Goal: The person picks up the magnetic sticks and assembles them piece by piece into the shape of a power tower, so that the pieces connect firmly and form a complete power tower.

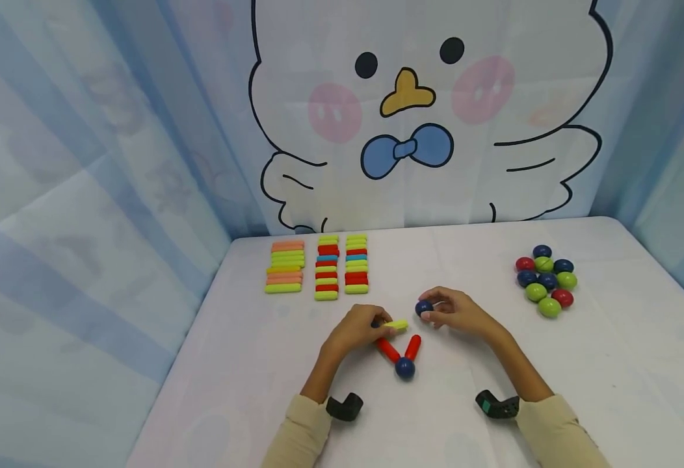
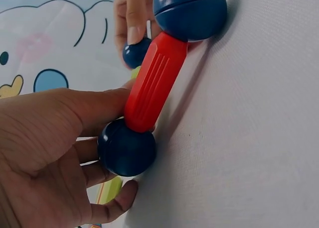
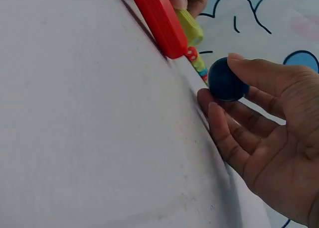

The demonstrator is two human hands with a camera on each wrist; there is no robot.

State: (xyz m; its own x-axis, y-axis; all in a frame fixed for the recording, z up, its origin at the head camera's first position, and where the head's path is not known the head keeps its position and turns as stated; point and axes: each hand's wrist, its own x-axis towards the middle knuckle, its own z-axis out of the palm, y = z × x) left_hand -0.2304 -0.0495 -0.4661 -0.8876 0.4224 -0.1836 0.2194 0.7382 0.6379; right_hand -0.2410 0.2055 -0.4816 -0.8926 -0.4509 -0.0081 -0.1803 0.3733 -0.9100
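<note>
At the middle of the table, two red rods, the left red rod and the right red rod, spread in a V from a blue ball. The left hand grips the joint at the left rod's far end, where a second blue ball sits. From that joint a yellow-green rod points rightward. Between thumb and fingertips, the right hand pinches a loose blue ball, just beyond the yellow-green rod's free end and apart from it. The right red rod's far end bears no ball.
Three columns of coloured rods, among them the left column, the middle column and the right column, lie at the back left. A cluster of red, blue and green balls rests at the back right. A printed curtain hangs behind the table.
</note>
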